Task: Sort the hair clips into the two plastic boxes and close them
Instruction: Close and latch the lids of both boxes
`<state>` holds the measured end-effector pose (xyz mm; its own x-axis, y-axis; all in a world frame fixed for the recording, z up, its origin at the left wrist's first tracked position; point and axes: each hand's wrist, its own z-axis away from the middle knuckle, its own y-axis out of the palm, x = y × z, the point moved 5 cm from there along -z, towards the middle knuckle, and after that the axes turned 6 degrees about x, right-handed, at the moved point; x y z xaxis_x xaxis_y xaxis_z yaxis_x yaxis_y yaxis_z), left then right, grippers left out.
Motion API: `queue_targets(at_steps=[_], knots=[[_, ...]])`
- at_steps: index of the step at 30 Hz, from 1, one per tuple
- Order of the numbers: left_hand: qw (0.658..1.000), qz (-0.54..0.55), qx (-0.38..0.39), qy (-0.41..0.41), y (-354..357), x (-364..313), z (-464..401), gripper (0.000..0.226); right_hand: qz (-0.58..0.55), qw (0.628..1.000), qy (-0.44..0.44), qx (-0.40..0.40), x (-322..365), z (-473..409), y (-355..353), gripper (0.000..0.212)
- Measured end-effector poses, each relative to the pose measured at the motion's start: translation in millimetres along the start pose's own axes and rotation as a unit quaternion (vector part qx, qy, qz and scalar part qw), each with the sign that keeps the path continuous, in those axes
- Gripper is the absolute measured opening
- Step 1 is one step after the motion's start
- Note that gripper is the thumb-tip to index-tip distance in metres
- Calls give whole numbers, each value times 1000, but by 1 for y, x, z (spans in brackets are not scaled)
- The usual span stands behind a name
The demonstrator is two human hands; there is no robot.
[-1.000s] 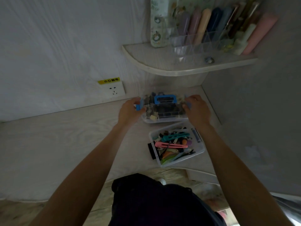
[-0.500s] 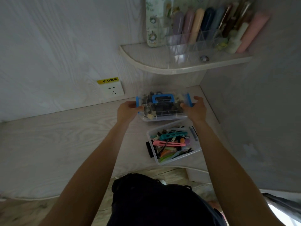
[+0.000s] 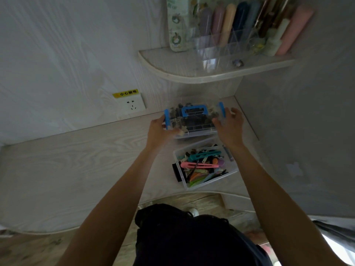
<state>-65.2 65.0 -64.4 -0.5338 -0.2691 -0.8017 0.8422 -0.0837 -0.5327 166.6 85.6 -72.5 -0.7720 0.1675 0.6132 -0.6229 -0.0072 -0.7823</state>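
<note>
Squinting at this dim shot, I can't really make out the dark clips inside the lidded box (image 3: 194,120), my left hand (image 3: 160,131) gripping its left end by the blue latch and my right hand (image 3: 229,126) gripping the right end, hiding that corner. It's clear plastic with a blue handle, at the back of the desk (image 3: 76,160) by the wall. Just in front sits the open box (image 3: 206,164), full of colourful hair clips (image 3: 199,165), with the thing along its right edge too blurry to tell.

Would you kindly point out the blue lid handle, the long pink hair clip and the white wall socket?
blue lid handle (image 3: 195,111), head view, top bar.
long pink hair clip (image 3: 199,165), head view, mid-length.
white wall socket (image 3: 132,105), head view, faceplate centre.
</note>
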Motion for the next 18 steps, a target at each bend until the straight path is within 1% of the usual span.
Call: queue_targets(at_steps=[2,5,8,10,11,12,13,15,16,17,18], knots=[[999,23,20,13,6,-6,-2,60,36,998,-47,-4,-1,10,-4,61],[998,45,34,14,16,-10,-8,62,99,987,-120,-26,-5,30,-9,53],[997,52,48,15,25,-13,-9,69,137,982,-133,-4,-14,41,-10,51],[998,37,29,35,29,-17,-4,82,138,981,-137,-8,-21,49,-15,51],[998,14,7,55,30,-20,1,82,141,979,-146,-35,-23,55,-22,45],[996,-20,-19,88,30,-25,7,76,148,974,-154,-80,-25,63,-32,39],[988,-62,-48,132,32,-32,16,68,165,966,-148,-132,-30,73,-43,34],[958,-135,-100,233,38,-44,36,49,205,954,-90,-200,-46,96,-66,36],[944,-159,-107,269,42,-46,46,41,223,947,-51,-224,-54,106,-76,38],[934,-182,-98,291,50,-43,54,38,240,940,-13,-241,-64,116,-84,40],[928,-210,-85,295,56,-37,59,37,254,935,19,-246,-72,122,-87,43]])
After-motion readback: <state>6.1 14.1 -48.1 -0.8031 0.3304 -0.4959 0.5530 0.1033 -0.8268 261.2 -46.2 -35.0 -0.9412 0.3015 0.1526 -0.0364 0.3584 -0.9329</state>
